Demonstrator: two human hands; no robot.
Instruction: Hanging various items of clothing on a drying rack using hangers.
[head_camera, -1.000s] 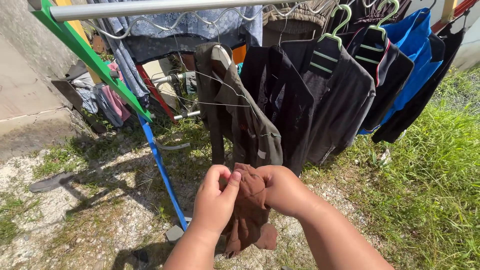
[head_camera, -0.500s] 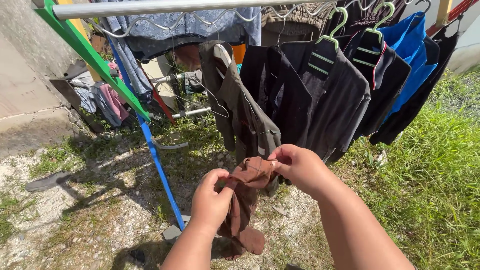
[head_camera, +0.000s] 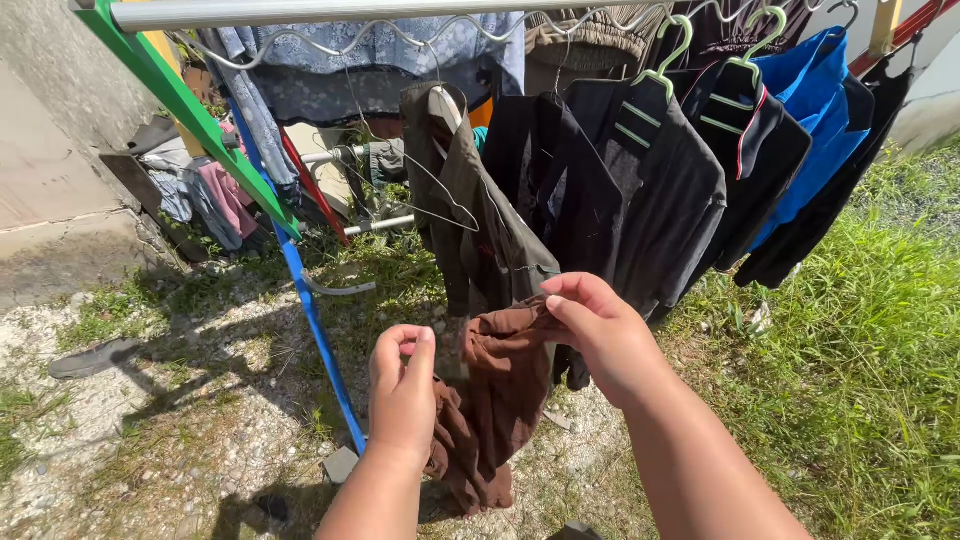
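**Brown garment held in both hands before a clothes rack**

Parts of the scene are cut off or hidden. The lower end of the brown garment is bunched and partly covered by the left forearm, so its kind cannot be made out. Both forearms are cropped by the bottom edge. The far end of the metal rail is lost at the top edge, and the items heaped behind the green bar are too jumbled to be told apart.

The garment is held in front of the rack, above gravel and sparse grass, between the two hands. It is pinched at its upper left edge by the left hand, whose fingers are curled shut on the cloth. Its upper right corner is gripped by the right hand, with thumb and fingers closed on a fold. The cloth is stretched slightly between the hands and hangs slack below.

Just behind it, an olive shirt is hung on a wire hanger, with dark shirts on green hangers and a blue garment beside them. A blue leg of the rack is planted in the gravel at the left.
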